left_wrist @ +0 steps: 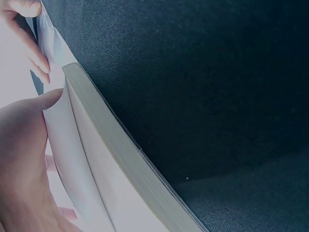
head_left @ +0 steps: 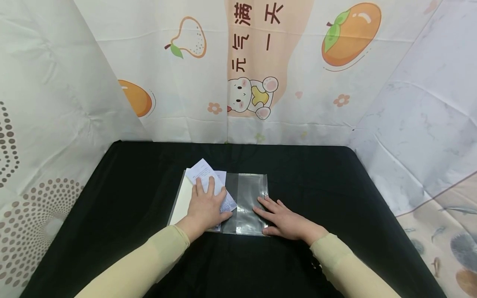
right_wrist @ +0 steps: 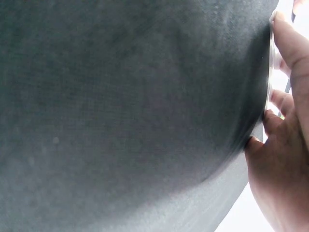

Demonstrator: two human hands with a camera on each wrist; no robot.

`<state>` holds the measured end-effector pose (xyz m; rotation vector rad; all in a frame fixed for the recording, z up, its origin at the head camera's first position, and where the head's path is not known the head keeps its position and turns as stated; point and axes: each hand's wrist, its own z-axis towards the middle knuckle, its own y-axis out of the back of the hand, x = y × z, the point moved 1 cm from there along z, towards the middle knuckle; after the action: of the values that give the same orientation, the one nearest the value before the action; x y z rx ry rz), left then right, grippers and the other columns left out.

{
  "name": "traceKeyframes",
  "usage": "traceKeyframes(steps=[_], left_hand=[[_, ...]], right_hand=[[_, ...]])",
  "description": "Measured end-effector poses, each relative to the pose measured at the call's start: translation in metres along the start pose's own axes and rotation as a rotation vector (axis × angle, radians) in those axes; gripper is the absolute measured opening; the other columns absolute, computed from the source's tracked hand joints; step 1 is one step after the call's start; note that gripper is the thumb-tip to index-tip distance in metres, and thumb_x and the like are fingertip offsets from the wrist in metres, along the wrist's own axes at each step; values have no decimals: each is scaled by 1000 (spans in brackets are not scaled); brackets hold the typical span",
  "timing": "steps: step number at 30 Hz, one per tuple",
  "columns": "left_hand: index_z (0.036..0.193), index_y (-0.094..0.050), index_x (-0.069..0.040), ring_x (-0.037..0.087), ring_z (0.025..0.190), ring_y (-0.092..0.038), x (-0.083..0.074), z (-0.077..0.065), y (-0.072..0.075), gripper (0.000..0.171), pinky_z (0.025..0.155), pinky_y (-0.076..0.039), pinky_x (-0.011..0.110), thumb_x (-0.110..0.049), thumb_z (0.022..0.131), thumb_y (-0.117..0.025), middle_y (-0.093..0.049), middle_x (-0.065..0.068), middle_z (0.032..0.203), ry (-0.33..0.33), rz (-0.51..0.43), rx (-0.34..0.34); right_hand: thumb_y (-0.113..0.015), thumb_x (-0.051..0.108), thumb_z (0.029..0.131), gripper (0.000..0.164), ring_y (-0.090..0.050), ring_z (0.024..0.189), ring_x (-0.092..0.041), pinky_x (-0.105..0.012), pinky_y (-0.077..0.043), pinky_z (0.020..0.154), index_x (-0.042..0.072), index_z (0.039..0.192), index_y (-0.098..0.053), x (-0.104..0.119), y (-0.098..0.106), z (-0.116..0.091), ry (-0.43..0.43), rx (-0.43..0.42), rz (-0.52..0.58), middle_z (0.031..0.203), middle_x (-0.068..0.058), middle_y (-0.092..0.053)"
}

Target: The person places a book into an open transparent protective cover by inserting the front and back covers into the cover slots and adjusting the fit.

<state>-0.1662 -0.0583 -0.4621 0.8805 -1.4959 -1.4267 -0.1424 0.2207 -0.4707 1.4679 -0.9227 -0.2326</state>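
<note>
A thick book [head_left: 180, 205] lies on the black-covered table, and its page edges [left_wrist: 113, 137] show in the left wrist view. Over it, slanted, is a pale printed paper [head_left: 202, 168], with bluish print near its lower right end. My left hand [head_left: 206, 205] rests on this paper with fingers spread. In the left wrist view a white sheet [left_wrist: 72, 159] bows up beside the thumb. To the right spreads a clear plastic book cover [head_left: 249, 207]. My right hand [head_left: 288, 220] touches its right edge with fingers extended; the palm side is hidden.
Black cloth [head_left: 313, 178] covers the table around the book. A white curtain [head_left: 186, 82] with fruit prints hangs behind the far edge, with more pale cloth [head_left: 417, 103] at the right side.
</note>
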Motion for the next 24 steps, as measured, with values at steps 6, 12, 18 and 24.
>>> traceKeyframes(steps=[6,12,18,24], left_hand=[[138,-47,-23,62,130,-18,0,0,0,77,105,-28,65,-73,80,-55,-26,26,149,-16,-15,12],[138,-48,-23,62,129,-19,0,-1,1,77,105,-29,65,-74,80,-54,-28,26,149,-39,-15,11],[138,-49,-23,62,129,-19,1,-1,1,76,104,-30,65,-74,81,-53,-29,26,148,-72,-2,3],[136,-50,-25,60,130,-21,1,-1,1,75,105,-29,65,-75,81,-52,-32,25,148,-118,18,-1]], right_hand=[[-53,42,98,66,-5,144,-34,-64,-15,111,19,153,-24,-1,-1,0,7,-7,0,160,-14,-7],[-53,42,98,67,-5,144,-34,-63,-14,111,19,153,-23,-1,-1,-1,14,-11,0,160,-14,-7],[-53,41,98,66,-5,144,-35,-64,-14,111,18,153,-24,-1,-1,-1,18,-14,8,160,-15,-8],[-53,42,98,67,-5,144,-35,-64,-14,111,18,153,-24,-1,-2,0,17,-16,2,160,-14,-8]])
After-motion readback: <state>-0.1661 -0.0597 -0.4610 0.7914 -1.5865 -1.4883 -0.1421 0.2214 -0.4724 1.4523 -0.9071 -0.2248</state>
